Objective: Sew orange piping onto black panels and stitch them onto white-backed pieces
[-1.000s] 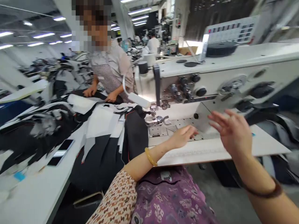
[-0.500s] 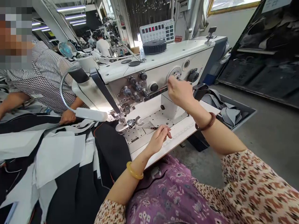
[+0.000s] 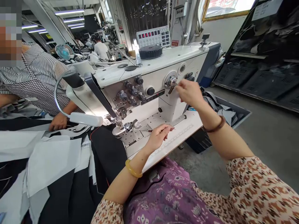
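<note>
A white industrial sewing machine (image 3: 149, 73) stands before me. My left hand (image 3: 157, 138) is closed just over its bed, around a thin pointed tool (image 3: 150, 131) whose dark red part and fine tip stick out to the left; its kind is unclear. Raised beside the round bobbin winder (image 3: 171, 80) is my right hand (image 3: 190, 92), with its fingers pinched together. A small brassy metal piece (image 3: 172, 89) shows between winder and fingertips; I cannot tell whether the fingers touch it. Left of my left hand is the lit needle area (image 3: 119, 124).
Black and light grey fabric pieces (image 3: 53, 155) cover the left side. A co-worker's hand (image 3: 58, 121) rests at the fabric's far edge. The lamp (image 3: 86, 119) juts over the left. A grey bin (image 3: 238, 113) with cut pieces stands right, below shelving with dark crates (image 3: 261, 82).
My right hand has moved off the bobbin winder, to the right and slightly down, uncovering it. My left hand stays over the bed with the tool. The co-worker's hand has shifted left.
</note>
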Demonstrator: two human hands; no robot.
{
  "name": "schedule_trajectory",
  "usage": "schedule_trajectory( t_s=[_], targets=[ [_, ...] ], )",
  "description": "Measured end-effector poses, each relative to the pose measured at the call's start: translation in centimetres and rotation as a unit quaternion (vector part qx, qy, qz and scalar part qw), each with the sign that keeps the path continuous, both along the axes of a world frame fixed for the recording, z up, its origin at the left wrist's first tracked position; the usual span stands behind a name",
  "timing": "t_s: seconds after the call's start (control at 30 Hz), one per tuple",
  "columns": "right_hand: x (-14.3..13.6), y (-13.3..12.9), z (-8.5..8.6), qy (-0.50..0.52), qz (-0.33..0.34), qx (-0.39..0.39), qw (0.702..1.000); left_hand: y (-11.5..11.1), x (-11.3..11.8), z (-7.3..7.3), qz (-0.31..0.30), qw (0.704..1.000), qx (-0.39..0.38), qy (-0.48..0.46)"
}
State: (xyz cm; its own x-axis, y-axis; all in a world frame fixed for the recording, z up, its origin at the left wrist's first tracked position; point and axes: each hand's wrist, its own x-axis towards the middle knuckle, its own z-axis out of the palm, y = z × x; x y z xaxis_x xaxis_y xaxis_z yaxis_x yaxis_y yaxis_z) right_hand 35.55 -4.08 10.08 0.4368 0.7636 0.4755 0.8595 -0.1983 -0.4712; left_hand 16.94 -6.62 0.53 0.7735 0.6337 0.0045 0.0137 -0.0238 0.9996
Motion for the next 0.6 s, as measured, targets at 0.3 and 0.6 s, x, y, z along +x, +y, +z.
schedule_trajectory(
  t_s=[0.3, 0.6],
  targets=[
    [0.4, -0.1, 0.1, -0.050, 0.037, 0.025, 0.998, 0.3, 0.1, 0.6, -0.010, 0.999, 0.020, 0.025],
    [-0.3, -0.9, 0.5, -0.053, 0.049, -0.040, 0.997, 1.0, 1.0, 0.5, 0.011, 1.000, 0.008, -0.016]
  ],
)
